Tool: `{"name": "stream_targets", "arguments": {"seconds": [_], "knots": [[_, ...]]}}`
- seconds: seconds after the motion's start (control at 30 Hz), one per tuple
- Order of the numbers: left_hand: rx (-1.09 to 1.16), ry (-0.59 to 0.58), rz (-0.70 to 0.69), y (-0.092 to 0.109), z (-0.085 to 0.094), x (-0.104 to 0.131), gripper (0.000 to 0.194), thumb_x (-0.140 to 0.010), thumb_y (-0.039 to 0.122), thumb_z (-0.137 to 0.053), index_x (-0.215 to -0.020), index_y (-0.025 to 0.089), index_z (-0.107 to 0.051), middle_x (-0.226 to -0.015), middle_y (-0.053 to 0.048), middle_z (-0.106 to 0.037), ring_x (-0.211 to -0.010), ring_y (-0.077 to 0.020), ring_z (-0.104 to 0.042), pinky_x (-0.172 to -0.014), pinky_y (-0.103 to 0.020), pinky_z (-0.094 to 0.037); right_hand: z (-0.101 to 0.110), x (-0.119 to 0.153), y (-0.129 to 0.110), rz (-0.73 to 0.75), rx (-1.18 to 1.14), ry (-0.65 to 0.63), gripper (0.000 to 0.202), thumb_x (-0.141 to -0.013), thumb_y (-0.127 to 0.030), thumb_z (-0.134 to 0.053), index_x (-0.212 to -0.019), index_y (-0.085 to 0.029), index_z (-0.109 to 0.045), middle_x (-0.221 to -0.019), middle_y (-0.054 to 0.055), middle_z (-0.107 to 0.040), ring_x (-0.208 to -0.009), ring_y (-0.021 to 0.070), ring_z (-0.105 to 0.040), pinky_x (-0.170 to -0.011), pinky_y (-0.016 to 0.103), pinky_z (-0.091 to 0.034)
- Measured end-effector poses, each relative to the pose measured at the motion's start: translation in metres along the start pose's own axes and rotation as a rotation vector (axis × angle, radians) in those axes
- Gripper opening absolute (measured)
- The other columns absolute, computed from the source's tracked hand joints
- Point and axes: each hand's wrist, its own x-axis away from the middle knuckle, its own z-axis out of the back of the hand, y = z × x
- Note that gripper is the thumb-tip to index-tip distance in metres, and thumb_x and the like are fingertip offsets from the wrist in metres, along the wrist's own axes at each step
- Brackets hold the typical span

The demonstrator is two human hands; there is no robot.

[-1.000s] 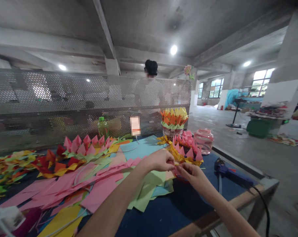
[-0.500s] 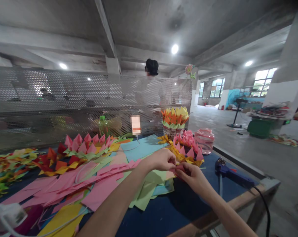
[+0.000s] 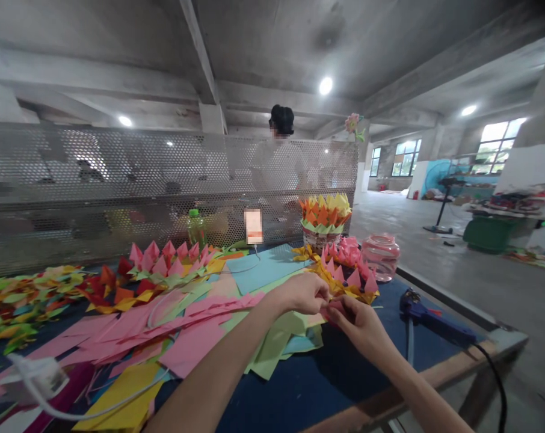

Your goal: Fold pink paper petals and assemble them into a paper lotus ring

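Note:
Close together over the blue table, my left hand (image 3: 305, 292) and my right hand (image 3: 352, 317) pinch a small pink paper piece (image 3: 334, 307). Fingers cover most of it, so its folded shape is hard to make out. Just beyond them lies a ring of pink and yellow folded paper petals (image 3: 351, 278). Under my left forearm spread light green paper sheets (image 3: 272, 346) and pink sheets (image 3: 200, 343). A light blue sheet (image 3: 258, 264) lies farther back.
A blue glue gun (image 3: 435, 319) with a black cord rests at the right table edge. Near it stands a clear pink jar (image 3: 381, 257). A basket of folded petals (image 3: 325, 222), a green-capped bottle (image 3: 195, 227) and a perforated metal screen (image 3: 164, 174) are behind; a person stands beyond it.
The view has shifted slightly, so everything sits a little farther right. My fingers have closed more tightly around the pink paper, and less of it shows.

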Motion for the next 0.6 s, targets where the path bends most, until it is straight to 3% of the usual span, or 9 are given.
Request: {"name": "stream_targets", "arguments": {"seconds": [0.13,0.3,0.43,0.53,0.6], "knots": [[-0.012,0.032,0.03,0.007,0.004,0.002,0.023,-0.071,0.024,-0.056,-0.091,0.019,-0.065,-0.087,-0.005,-0.067,-0.076,-0.0173,-0.058,-0.06,-0.023,-0.038,-0.004,0.0,0.008,-0.035,-0.042,0.013,0.029,-0.082,-0.043,-0.05,-0.082,-0.015,-0.059,-0.075,0.004,-0.065,-0.069,0.0171,-0.057,-0.062,0.024,-0.044],[-0.016,0.126,0.039,0.015,0.024,0.019,0.035,-0.075,0.04,-0.057,-0.1,0.017,-0.062,-0.102,-0.008,-0.065,-0.09,-0.0213,-0.057,-0.073,-0.027,-0.04,-0.006,0.0,0.012,-0.055,-0.01,-0.016,0.027,-0.081,-0.041,-0.052,-0.083,-0.015,-0.059,-0.071,0.002,-0.063,-0.065,0.0164,-0.056,-0.059,0.024,-0.043],[0.014,0.118,0.193,0.006,0.044,0.063,0.033,-0.08,0.039,-0.051,-0.103,0.019,-0.062,-0.106,-0.008,-0.064,-0.093,-0.0195,-0.057,-0.076,-0.026,-0.039,-0.005,-0.001,0.015,-0.058,0.007,-0.037,0.03,-0.081,-0.041,-0.051,-0.088,-0.014,-0.061,-0.075,0.004,-0.066,-0.069,0.0182,-0.058,-0.061,0.025,-0.044],[-0.089,0.07,0.438,-0.012,0.053,0.109,0.031,-0.08,0.039,-0.049,-0.097,0.019,-0.064,-0.103,-0.009,-0.065,-0.091,-0.0213,-0.057,-0.072,-0.027,-0.039,-0.004,-0.001,0.015,-0.06,-0.029,-0.048,0.033,-0.081,-0.04,-0.052,-0.099,-0.014,-0.062,-0.095,0.007,-0.067,-0.085,0.0217,-0.06,-0.076,0.029,-0.046],[-0.18,0.049,0.582,-0.031,0.055,0.139,0.029,-0.08,0.038,-0.047,-0.084,0.017,-0.065,-0.09,-0.01,-0.066,-0.08,-0.0214,-0.058,-0.068,-0.028,-0.039,-0.003,-0.001,0.015,-0.077,-0.037,-0.059,0.036,-0.08,-0.04,-0.053,-0.103,-0.015,-0.061,-0.1,0.007,-0.066,-0.092,0.0233,-0.06,-0.083,0.031,-0.044]]}}
